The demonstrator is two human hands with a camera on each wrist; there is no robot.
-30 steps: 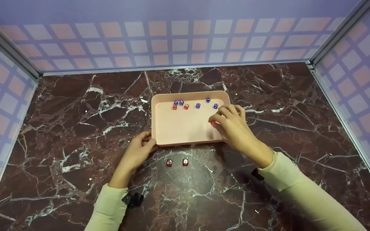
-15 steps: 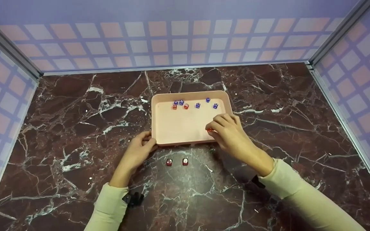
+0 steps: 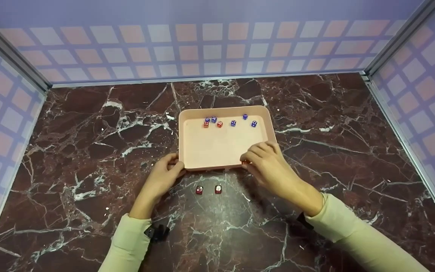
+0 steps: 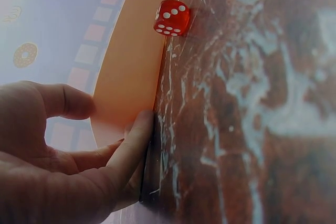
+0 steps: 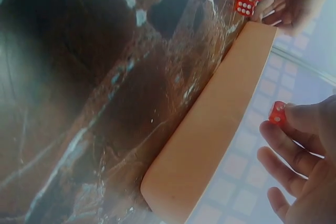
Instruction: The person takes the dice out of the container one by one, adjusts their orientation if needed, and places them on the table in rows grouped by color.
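Note:
My right hand (image 3: pixel 268 164) pinches a red die (image 5: pixel 277 113) between thumb and fingertips, over the front rim of a shallow peach-coloured tray (image 3: pixel 202 168). In the right wrist view the die is raised higher than the tray's wall. At the tray's front left corner, my left hand (image 3: pixel 165 174) grips the edge, thumb and fingers against its outside in the left wrist view. Two more red dice stand on the tabletop in front of the tray, a left one (image 3: pixel 199 190) and a right one (image 3: pixel 218 189).
Inside the tray, along its back part, lie several blue dice (image 3: pixel 233 123) and two red dice (image 3: pixel 219 124). The tray sits on a dark red marbled tabletop (image 3: pixel 100 158). Checked panels (image 3: pixel 202 49) enclose the back and both sides.
My right hand has drawn back from the tray's right interior to its front rim, carrying the red die toward the body. My left hand stays at the corner, and the other dice keep their places.

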